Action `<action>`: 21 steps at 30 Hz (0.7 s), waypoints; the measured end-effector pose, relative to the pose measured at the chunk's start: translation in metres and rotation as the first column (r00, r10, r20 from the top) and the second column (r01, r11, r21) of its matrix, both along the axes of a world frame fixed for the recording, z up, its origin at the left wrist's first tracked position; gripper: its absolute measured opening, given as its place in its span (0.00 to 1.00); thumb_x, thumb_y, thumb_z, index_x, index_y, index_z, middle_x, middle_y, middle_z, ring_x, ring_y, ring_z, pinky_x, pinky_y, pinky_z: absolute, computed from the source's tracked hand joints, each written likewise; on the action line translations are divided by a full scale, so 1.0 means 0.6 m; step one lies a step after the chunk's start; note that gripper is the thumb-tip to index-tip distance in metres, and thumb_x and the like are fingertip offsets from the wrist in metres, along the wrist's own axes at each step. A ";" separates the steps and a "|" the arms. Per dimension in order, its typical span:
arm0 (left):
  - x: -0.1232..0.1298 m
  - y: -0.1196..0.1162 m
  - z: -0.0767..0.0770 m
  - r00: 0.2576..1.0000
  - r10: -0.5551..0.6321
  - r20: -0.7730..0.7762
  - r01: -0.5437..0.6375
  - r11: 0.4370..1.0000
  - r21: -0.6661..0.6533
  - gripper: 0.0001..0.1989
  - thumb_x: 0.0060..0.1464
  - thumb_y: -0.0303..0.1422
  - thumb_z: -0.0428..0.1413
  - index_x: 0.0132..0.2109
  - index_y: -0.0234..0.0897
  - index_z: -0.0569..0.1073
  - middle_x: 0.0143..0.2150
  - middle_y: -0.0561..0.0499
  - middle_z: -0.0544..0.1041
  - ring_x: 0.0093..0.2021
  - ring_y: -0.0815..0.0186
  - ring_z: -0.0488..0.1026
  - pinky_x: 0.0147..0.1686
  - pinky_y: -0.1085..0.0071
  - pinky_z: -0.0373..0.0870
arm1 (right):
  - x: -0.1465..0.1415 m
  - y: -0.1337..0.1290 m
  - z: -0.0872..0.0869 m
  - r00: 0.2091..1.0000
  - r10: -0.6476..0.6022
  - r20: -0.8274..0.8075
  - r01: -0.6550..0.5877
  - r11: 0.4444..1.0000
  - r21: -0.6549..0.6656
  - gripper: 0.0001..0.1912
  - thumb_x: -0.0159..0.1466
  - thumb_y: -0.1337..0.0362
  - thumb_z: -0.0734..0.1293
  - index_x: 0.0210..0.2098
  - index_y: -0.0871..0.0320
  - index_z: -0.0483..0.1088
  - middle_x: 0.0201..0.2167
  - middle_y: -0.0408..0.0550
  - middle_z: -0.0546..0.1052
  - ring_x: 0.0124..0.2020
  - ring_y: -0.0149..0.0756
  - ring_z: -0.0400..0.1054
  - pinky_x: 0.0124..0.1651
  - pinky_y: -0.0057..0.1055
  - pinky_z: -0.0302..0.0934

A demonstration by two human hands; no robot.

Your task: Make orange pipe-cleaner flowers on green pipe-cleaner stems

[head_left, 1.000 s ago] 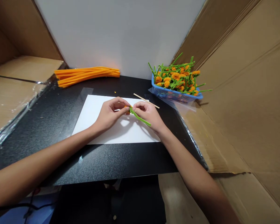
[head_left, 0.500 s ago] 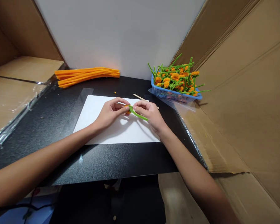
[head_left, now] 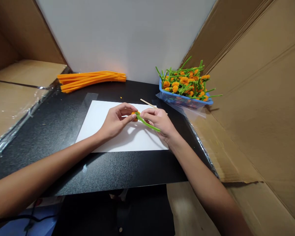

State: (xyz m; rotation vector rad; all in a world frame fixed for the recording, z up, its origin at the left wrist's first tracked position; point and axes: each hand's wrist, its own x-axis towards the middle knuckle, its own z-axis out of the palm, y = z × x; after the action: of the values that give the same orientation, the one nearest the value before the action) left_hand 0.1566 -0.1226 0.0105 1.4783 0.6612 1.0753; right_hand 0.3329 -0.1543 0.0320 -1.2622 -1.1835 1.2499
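Observation:
Above a white sheet [head_left: 110, 144], both hands meet at a small pipe-cleaner flower [head_left: 147, 124] with an orange head and a green stem. My left hand [head_left: 116, 119] pinches the orange head between thumb and fingers. At the green base of the head, my right hand [head_left: 159, 121] has its thumb and forefinger closed, touching the flower. The loose green stem slants down to the right, in front of the right-hand fingers. What exactly lies between the right fingertips is partly hidden.
A bundle of orange pipe cleaners [head_left: 90, 80] lies at the back left. To the back right, a blue basket [head_left: 182, 98] holds many similar flowers. Behind my right hand lies a thin wooden stick [head_left: 147, 103]. Cardboard walls [head_left: 255, 82] flank the black table [head_left: 108, 173].
The green stem has swung slightly down and to the right, and more of the orange head shows. Both hands stay in nearly the same place.

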 end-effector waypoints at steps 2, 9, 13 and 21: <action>-0.001 0.004 -0.004 1.000 -0.020 -0.008 0.020 0.999 -0.028 0.17 0.51 0.40 0.66 0.43 0.34 0.74 0.38 0.46 0.81 0.39 0.62 0.80 0.42 0.67 0.78 | -0.001 0.001 -0.003 1.000 -0.008 0.023 0.007 0.999 0.035 0.09 0.51 0.59 0.73 0.26 0.59 0.74 0.23 0.42 0.72 0.25 0.29 0.60 0.29 0.29 0.55; 0.000 0.010 -0.010 0.998 0.059 0.004 -0.058 0.990 -0.131 0.17 0.49 0.39 0.66 0.43 0.36 0.76 0.38 0.48 0.81 0.37 0.63 0.80 0.42 0.66 0.77 | -0.003 -0.002 -0.012 0.952 -0.035 0.305 -0.079 0.932 0.353 0.12 0.55 0.56 0.74 0.32 0.58 0.73 0.33 0.46 0.75 0.35 0.34 0.68 0.38 0.32 0.61; 0.001 0.013 -0.014 0.999 0.041 0.024 -0.037 0.987 -0.153 0.14 0.50 0.38 0.65 0.42 0.36 0.76 0.37 0.48 0.81 0.36 0.64 0.79 0.42 0.66 0.77 | -0.010 -0.004 -0.020 0.932 -0.140 0.335 -0.026 0.894 0.447 0.08 0.59 0.59 0.72 0.32 0.57 0.74 0.33 0.46 0.76 0.33 0.34 0.68 0.37 0.32 0.62; 0.002 0.012 -0.011 0.996 -0.012 0.083 0.032 0.970 -0.242 0.12 0.49 0.35 0.66 0.40 0.35 0.77 0.34 0.48 0.81 0.34 0.65 0.79 0.41 0.65 0.76 | -0.016 -0.007 -0.014 0.931 -0.172 0.322 0.029 0.914 0.405 0.06 0.60 0.61 0.70 0.31 0.57 0.75 0.29 0.44 0.75 0.30 0.33 0.66 0.33 0.31 0.60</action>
State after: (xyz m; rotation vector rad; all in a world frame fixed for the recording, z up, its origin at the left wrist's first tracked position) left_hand 0.1575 -0.1153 0.0041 1.2221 0.6913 0.9943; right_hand 0.3233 -0.1588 0.0237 -1.2487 -1.5164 0.6706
